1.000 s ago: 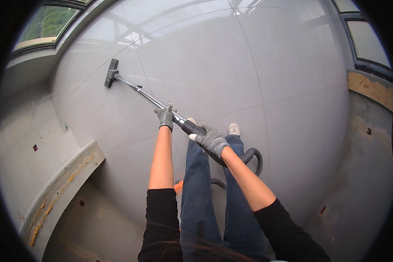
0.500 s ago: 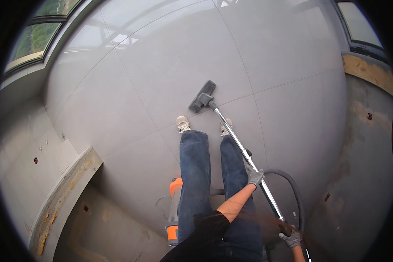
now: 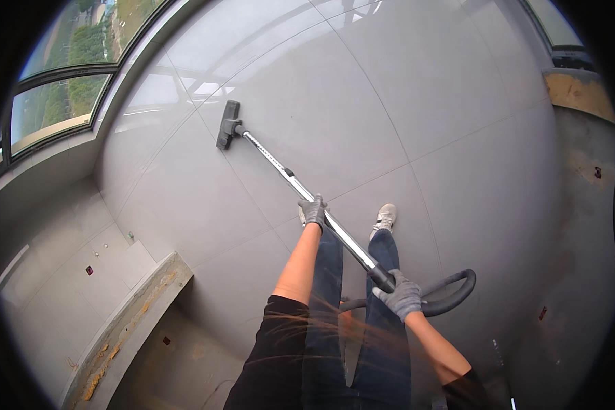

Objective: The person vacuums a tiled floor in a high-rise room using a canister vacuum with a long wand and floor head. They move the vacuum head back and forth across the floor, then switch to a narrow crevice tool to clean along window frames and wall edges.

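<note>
My left hand (image 3: 313, 212), in a grey glove, is closed round the metal tube of a vacuum cleaner wand (image 3: 343, 239), about midway along it. Lower down, my right hand (image 3: 402, 297), gloved too, grips the black handle end (image 3: 383, 278), where the tube meets the hose. A dark grey floor head (image 3: 228, 125) rests on the tiles at the far end, ahead and to the left. From my right hand the black corrugated hose (image 3: 461, 290) loops to the right and back behind my legs. Between my legs shows a bit of orange, mostly hidden.
Large grey tiles (image 3: 307, 116) with thin joints cover the floor. Windows (image 3: 61, 109) run along the far left above a ledge. A rough-edged low wall (image 3: 126, 321) curves at the lower left. At the right stands a bare, stained wall (image 3: 581, 205). My shoe (image 3: 384, 217) is near the wand.
The floor head has swung forward and left, away from my feet. Both hands have moved left and forward with the wand. The orange and grey vacuum body is now mostly hidden behind my legs.
</note>
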### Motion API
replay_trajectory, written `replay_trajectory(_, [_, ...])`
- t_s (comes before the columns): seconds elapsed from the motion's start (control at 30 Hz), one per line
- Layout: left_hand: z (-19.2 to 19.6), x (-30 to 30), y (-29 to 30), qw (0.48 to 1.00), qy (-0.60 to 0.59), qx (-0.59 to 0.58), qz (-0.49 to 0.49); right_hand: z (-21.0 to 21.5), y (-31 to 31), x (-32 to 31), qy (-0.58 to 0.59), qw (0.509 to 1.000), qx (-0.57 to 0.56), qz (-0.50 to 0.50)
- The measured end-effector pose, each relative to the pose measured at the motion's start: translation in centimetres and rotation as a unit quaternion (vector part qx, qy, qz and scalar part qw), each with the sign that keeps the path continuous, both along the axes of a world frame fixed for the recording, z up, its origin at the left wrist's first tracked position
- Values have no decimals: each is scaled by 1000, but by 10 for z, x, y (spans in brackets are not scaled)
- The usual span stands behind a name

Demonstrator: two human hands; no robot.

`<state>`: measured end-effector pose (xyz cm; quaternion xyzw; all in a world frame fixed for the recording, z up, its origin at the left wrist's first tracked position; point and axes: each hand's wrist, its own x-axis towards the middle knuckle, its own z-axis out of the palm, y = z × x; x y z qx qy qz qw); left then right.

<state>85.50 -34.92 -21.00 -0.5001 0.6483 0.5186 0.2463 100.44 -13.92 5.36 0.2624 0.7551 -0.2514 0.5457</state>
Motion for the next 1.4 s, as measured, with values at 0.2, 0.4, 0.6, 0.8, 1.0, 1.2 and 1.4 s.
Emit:
replay_trajectory(0.2, [41,-192,-18,986,138,30,93,-61,-55,-252,174,980,-89,-28])
replay_trajectory(0.4, [18,-108,97,994,85,68,-3,-43,69,-132,189,981,8,-38])
replay_trajectory(0.6, [81,156,258,988,-37,145,-42,73,180,172,18,986,107,-130])
replay_trajectory(0.8, [193,343,293,943,-209,142,-216,207,167,347,-9,976,142,-163])
replay_trajectory(1.0, [148,267,251,958,-186,122,-183,172,130,260,-5,969,90,-230])
replay_trajectory(1.2, [74,-56,140,990,-42,115,-66,59,53,-19,96,988,65,-97])
replay_trajectory(1.4, [88,-351,5,994,51,42,-86,-21,-89,-381,117,955,-150,-226])
